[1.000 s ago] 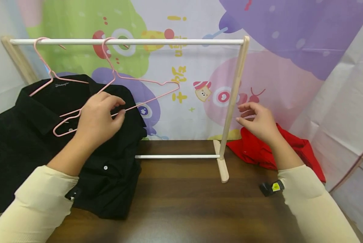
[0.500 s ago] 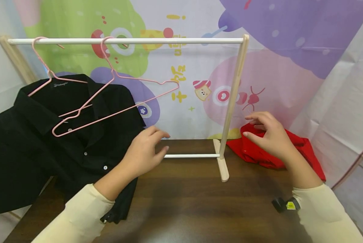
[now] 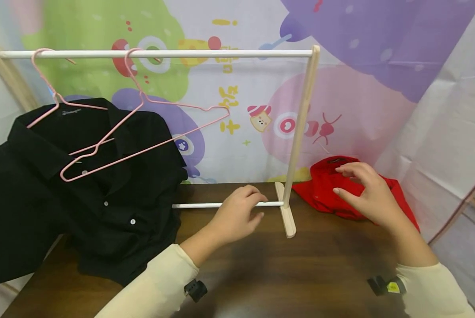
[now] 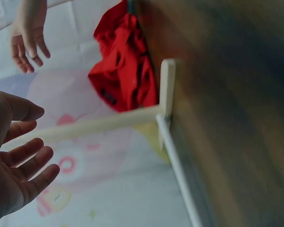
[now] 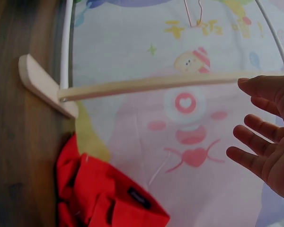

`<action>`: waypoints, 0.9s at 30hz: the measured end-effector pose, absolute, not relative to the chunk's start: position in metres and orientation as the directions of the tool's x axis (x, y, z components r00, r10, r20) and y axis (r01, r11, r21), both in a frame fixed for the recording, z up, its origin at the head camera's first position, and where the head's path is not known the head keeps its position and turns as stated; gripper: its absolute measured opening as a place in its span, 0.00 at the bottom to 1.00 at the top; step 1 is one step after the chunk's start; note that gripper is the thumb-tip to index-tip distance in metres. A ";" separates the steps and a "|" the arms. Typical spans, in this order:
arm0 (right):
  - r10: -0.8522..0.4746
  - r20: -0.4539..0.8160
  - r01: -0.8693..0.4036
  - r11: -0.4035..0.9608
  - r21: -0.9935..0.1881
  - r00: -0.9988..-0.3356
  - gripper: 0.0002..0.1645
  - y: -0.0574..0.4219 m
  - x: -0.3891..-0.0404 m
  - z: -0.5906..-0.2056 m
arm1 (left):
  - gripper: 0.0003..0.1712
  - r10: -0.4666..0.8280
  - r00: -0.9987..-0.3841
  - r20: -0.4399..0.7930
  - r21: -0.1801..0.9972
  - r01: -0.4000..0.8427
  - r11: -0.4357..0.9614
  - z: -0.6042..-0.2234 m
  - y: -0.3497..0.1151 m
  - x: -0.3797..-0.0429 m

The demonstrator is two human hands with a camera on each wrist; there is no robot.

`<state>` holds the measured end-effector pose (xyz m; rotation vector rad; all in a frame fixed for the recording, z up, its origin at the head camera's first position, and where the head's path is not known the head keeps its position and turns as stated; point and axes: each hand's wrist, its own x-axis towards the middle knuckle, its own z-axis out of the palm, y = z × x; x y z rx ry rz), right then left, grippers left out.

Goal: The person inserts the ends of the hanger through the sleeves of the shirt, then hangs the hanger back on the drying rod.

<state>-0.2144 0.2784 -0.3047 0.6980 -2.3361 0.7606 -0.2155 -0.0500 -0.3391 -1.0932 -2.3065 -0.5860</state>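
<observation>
A crumpled red garment [image 3: 333,194] with a dark collar label lies on the table at the right, beyond the rack's foot. My right hand [image 3: 374,194] hovers over it, fingers loosely bent, holding nothing; the right wrist view shows its fingers [image 5: 255,137] apart from the cloth. My left hand [image 3: 237,216] is in the air before the rack's low white bar, relaxed and holding nothing. On the rack's top rail [image 3: 221,54] hang two pink hangers. The nearer bare hanger [image 3: 174,137] is in front of a black shirt [image 3: 142,176], which hangs on the other hanger [image 3: 54,97].
The rack's wooden upright [image 3: 301,123] and its foot [image 3: 287,216] stand between my left hand and the red garment. Below lies a brown wooden table [image 3: 261,274]. A printed cartoon curtain [image 3: 237,154] closes off the back.
My left hand has left the nearer hanger's lower bar and moved right and down across the table. My right hand has shifted right and down over the red garment.
</observation>
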 end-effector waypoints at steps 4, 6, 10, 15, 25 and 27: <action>-0.269 0.666 -0.617 0.699 -0.362 -0.696 0.29 0.289 -0.212 -0.313 | 0.14 0.612 -0.546 0.572 0.147 0.803 0.578 -0.348 -0.029 -0.218; -0.261 0.670 -0.610 0.707 -0.358 -0.695 0.30 0.295 -0.211 -0.317 | 0.15 0.629 -0.555 0.545 0.143 0.801 0.582 -0.351 -0.019 -0.219; -0.242 0.654 -0.578 0.731 -0.363 -0.716 0.31 0.307 -0.209 -0.324 | 0.16 0.647 -0.577 0.498 0.144 0.791 0.594 -0.356 -0.002 -0.221; -0.223 0.655 -0.562 0.741 -0.367 -0.722 0.32 0.323 -0.210 -0.336 | 0.16 0.634 -0.611 0.475 0.183 0.773 0.607 -0.366 0.016 -0.226; -0.152 0.629 -0.484 0.778 -0.400 -0.763 0.31 0.349 -0.219 -0.355 | 0.17 0.562 -0.660 0.499 0.251 0.731 0.635 -0.383 0.055 -0.243; -0.135 0.615 -0.458 0.791 -0.405 -0.777 0.31 0.354 -0.225 -0.359 | 0.17 0.558 -0.672 0.487 0.258 0.721 0.643 -0.388 0.063 -0.248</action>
